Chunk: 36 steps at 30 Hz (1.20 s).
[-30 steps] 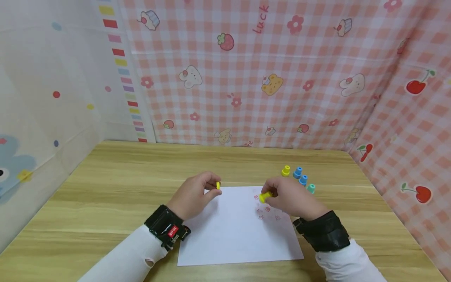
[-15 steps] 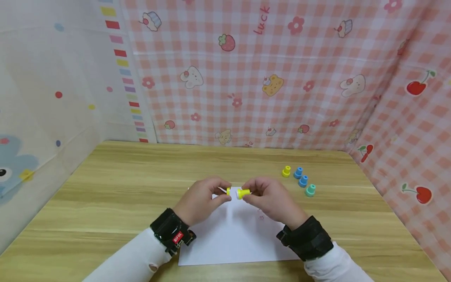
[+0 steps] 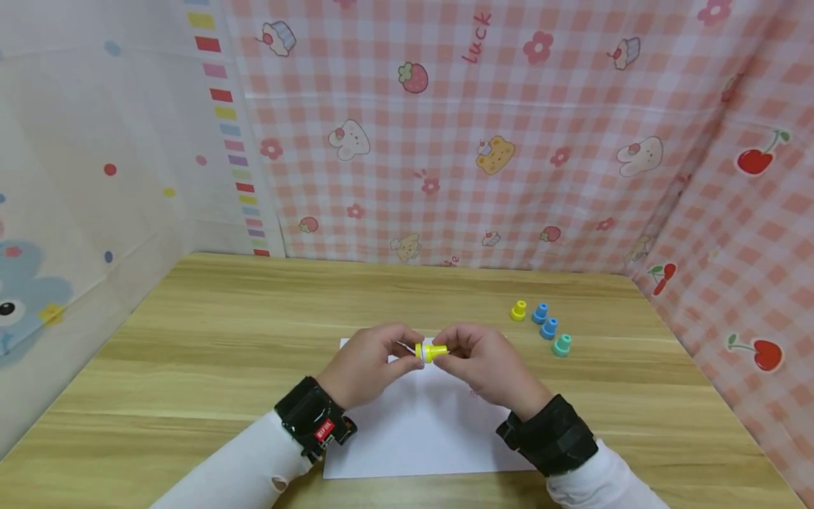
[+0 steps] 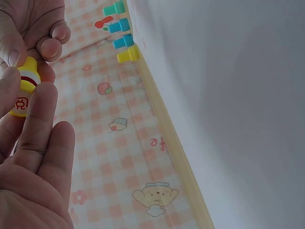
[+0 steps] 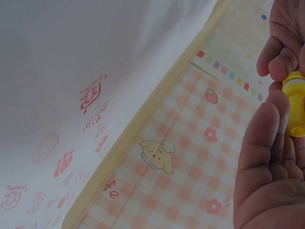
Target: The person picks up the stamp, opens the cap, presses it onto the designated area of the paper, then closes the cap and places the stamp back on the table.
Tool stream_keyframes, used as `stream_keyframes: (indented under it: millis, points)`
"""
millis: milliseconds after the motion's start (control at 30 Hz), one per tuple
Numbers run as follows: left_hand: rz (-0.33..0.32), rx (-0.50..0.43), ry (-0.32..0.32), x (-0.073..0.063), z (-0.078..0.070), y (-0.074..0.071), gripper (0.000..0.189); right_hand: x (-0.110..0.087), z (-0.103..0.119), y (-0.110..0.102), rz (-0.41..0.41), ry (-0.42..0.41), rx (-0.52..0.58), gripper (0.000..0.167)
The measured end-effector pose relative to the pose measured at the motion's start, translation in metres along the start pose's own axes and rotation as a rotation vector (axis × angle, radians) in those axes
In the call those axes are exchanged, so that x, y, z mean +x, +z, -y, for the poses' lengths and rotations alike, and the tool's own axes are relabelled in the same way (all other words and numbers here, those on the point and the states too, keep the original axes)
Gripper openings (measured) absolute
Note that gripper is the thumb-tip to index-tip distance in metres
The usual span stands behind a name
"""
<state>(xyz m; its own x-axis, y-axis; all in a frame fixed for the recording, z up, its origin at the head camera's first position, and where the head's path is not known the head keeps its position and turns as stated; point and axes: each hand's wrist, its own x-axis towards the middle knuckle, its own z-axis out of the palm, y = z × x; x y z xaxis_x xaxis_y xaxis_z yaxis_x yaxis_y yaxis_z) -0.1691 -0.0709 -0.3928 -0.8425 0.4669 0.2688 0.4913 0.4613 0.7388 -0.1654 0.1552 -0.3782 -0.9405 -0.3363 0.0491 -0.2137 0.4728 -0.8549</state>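
Just over the white paper (image 3: 422, 431), my two hands meet at a small yellow stamp. My left hand (image 3: 365, 364) pinches its yellow cap (image 3: 418, 351) between thumb and fingers; a red mark shows on this cap (image 4: 20, 103) in the left wrist view. My right hand (image 3: 490, 364) pinches the narrow handle of the yellow stamp (image 3: 437, 352), which lies sideways with its wide end at the cap. A white band and a dark red line run round the stamp (image 4: 29, 71). In the right wrist view, fingers partly cover the stamp (image 5: 296, 107).
At the right behind the paper stand a yellow stamp (image 3: 518, 311), two blue stamps (image 3: 540, 313) and a green stamp (image 3: 562, 346). Several red prints (image 5: 90, 95) mark the paper's right side. Patterned cloth (image 3: 394, 191) hangs behind the wooden table (image 3: 210, 339).
My right hand has moved left with the yellow stamp, turning it sideways toward the cap. My left hand has shifted slightly right, and the gap between stamp and cap has closed.
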Motion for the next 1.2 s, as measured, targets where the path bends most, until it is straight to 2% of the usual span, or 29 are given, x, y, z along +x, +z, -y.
stream_keyframes:
  millis: [767, 1033, 1200]
  points:
    - [0.005, 0.027, -0.017, 0.000, 0.002, 0.004, 0.021, -0.002, 0.000, 0.008, -0.009, -0.017, 0.009, 0.011]
    - [-0.009, 0.021, 0.003, -0.001, 0.004, 0.004, 0.021, -0.002, 0.001, 0.014, -0.045, -0.017, -0.016, 0.011]
    - [-0.011, -0.017, 0.016, -0.001, 0.004, 0.003, 0.021, -0.003, 0.003, 0.015, -0.076, -0.012, -0.026, 0.011]
